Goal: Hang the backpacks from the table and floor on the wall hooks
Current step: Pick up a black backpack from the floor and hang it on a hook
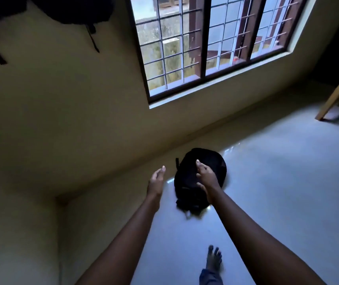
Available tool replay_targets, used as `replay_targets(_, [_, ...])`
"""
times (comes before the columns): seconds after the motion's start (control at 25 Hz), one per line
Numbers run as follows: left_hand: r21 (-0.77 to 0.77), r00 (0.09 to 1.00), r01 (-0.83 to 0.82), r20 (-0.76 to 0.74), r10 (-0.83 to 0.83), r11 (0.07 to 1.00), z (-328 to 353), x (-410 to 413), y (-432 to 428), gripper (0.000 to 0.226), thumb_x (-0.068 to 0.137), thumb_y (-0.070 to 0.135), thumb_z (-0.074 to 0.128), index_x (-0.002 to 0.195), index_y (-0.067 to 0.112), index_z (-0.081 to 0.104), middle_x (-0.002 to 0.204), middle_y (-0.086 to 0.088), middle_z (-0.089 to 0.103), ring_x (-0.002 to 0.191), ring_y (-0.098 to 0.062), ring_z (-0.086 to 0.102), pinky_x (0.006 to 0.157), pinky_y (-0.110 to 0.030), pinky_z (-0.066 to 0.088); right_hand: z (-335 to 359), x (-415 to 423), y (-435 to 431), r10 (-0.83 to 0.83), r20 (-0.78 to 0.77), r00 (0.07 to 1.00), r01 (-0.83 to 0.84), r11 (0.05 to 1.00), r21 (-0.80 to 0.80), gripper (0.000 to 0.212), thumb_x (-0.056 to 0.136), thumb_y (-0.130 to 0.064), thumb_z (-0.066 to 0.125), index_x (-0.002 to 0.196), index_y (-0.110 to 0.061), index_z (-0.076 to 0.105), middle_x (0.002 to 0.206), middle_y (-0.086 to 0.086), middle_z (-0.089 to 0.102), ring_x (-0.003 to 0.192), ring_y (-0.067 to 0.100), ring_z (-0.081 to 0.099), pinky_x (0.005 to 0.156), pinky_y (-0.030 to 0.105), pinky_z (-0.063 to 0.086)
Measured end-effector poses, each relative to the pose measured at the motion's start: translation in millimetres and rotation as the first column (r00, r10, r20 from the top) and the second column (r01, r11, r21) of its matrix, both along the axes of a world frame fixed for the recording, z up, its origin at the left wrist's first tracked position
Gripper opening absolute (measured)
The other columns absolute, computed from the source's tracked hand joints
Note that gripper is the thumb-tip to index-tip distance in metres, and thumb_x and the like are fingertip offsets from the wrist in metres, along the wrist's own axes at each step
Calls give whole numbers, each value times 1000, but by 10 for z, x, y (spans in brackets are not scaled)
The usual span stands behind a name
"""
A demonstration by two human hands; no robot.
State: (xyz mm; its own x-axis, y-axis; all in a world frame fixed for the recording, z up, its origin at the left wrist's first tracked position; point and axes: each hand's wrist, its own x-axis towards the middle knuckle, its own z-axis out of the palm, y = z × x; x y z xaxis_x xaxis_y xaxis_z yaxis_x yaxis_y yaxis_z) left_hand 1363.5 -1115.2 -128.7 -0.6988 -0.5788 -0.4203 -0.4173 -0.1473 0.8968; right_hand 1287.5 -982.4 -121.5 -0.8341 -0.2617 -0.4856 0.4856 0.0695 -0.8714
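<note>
A black backpack lies on the glossy floor near the foot of the wall. My right hand is stretched out over it, fingers relaxed and spread, holding nothing; whether it touches the fabric I cannot tell. My left hand reaches forward just left of the bag, also open and apart from it. High on the wall at the top left hang dark backpacks, with straps dangling below them; the hooks themselves are hidden.
A large barred window fills the wall ahead. A wooden furniture leg leans in at the right edge. My bare foot stands on the pale floor behind the bag. A wall corner sits at the lower left.
</note>
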Motion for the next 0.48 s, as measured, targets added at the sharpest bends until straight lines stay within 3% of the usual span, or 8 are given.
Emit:
replay_targets(0.16, [-22,976,132,179,-126,991,-629,-739,151,38,92,30,52,124,11,54,129,-8,58,115,-18,53,90,-24,37,-624,-750,199,-59,113,992,50,996,75,19,92,-36,52,103,-21,56,112,23,57,102,26,56,87,38,47])
replay_targets(0.24, [9,946,140,293,-136,990,-973,-1086,153,36,92,27,52,123,11,55,128,-9,59,117,-22,54,90,-25,38,-957,-1126,205,-52,151,987,33,991,129,22,93,-31,52,107,-16,60,97,12,56,93,24,56,81,34,48])
replay_targets(0.4, [69,896,96,428,-117,993,-1618,-1611,81,31,91,26,53,119,13,59,126,-7,60,117,-21,53,90,-25,35,-1701,-1690,108,13,136,991,-56,947,316,23,92,-28,53,106,-17,67,104,3,67,106,26,61,96,42,50])
replay_targets(0.48, [91,878,80,465,-114,993,-2036,-1829,18,30,92,25,52,118,13,59,124,-6,60,110,-17,52,90,-24,34,-2152,-1892,35,89,155,984,-143,914,380,22,92,-25,53,107,-16,67,107,5,68,108,25,61,95,36,48])
